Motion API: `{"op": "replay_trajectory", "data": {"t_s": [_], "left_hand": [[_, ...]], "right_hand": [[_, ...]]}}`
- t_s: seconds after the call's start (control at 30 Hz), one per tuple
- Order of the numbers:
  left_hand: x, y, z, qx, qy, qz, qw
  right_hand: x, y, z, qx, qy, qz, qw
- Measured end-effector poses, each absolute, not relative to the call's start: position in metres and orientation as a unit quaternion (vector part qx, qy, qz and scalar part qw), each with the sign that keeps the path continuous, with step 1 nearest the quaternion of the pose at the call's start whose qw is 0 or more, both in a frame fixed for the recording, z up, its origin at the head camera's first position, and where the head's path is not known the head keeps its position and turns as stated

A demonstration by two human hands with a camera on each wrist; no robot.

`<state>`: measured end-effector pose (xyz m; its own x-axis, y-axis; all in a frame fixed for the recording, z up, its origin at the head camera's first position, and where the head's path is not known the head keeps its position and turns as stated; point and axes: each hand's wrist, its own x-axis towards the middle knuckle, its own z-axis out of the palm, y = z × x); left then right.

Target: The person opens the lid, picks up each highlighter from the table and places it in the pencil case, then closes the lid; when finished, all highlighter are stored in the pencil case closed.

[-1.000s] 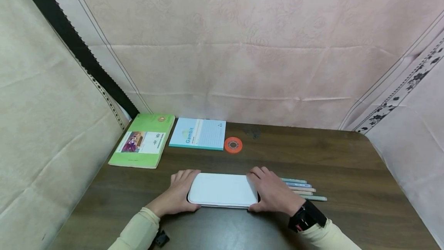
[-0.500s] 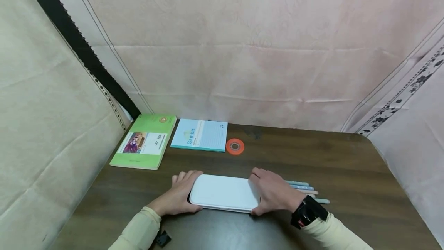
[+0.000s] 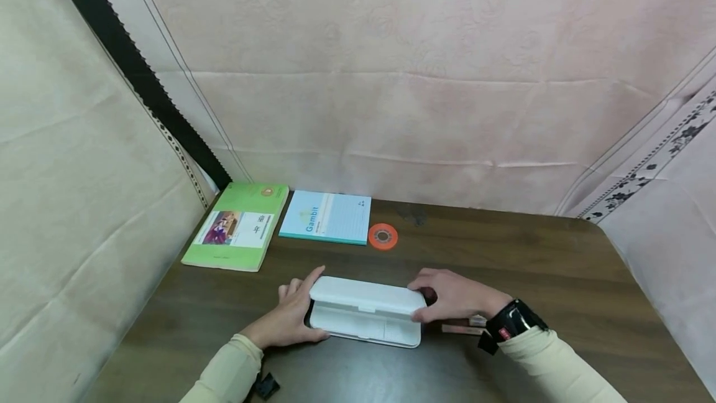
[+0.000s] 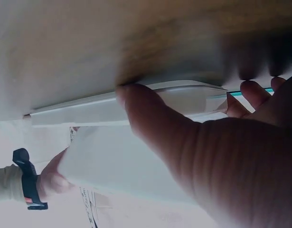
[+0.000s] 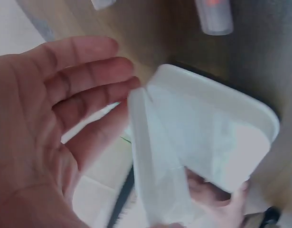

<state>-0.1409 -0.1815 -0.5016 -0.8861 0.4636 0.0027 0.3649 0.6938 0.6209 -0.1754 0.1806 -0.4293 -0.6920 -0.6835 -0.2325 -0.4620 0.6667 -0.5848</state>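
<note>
A white pencil case (image 3: pixel 363 327) lies on the table before me, its hinged lid (image 3: pixel 358 291) partly raised. My left hand (image 3: pixel 286 319) grips the case's left end, thumb along the front edge and fingers behind. At the right end, my right hand (image 3: pixel 461 295) holds the lid between thumb and fingers. The right wrist view shows the raised lid (image 5: pixel 157 161) at an angle to the base (image 5: pixel 207 118), with a smooth white inside. In the left wrist view, my left thumb (image 4: pixel 155 118) presses on the base's front wall.
Pens (image 3: pixel 463 329) lie right of the case, partly hidden by my right hand and wrist. Behind it are a green book (image 3: pixel 224 260), a light blue Gambit notebook (image 3: pixel 341 219) and an orange ring-shaped disc (image 3: pixel 383 237). Pale cloth (image 3: pixel 391 111) hangs around the table (image 3: pixel 503 247).
The case's lid was closed and now stands partly open, lifted at its front edge by my right hand. My left hand keeps its place at the left end.
</note>
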Motion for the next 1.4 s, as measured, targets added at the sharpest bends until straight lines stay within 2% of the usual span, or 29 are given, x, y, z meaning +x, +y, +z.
{"op": "replay_trajectory", "data": {"t_s": [0.13, 0.23, 0.4, 0.6, 0.77, 1.2, 1.4], "left_hand": [[-0.141, -0.182, -0.499, 0.214, 0.917, 0.325, 0.09], [-0.142, -0.182, -0.499, 0.213, 0.918, 0.323, 0.088], [-0.143, -0.181, -0.499, 0.226, 0.913, 0.329, 0.08], [-0.142, -0.183, -0.501, 0.236, 0.909, 0.334, 0.079], [-0.142, -0.183, -0.502, 0.248, 0.908, 0.33, 0.076], [-0.142, -0.181, -0.503, 0.246, 0.91, 0.322, 0.083], [-0.142, -0.181, -0.503, 0.244, 0.912, 0.319, 0.086]], "right_hand": [[-0.186, 0.188, -0.427, -0.307, 0.857, -0.319, 0.262], [-0.193, 0.19, -0.423, -0.315, 0.837, -0.363, 0.262], [-0.203, 0.192, -0.417, -0.338, 0.818, -0.428, 0.183], [-0.209, 0.193, -0.423, -0.309, 0.846, -0.428, 0.078], [-0.214, 0.194, -0.432, -0.304, 0.865, -0.398, 0.032], [-0.216, 0.199, -0.438, -0.291, 0.863, -0.41, 0.049], [-0.206, 0.228, -0.432, -0.264, 0.89, -0.37, 0.04]]}}
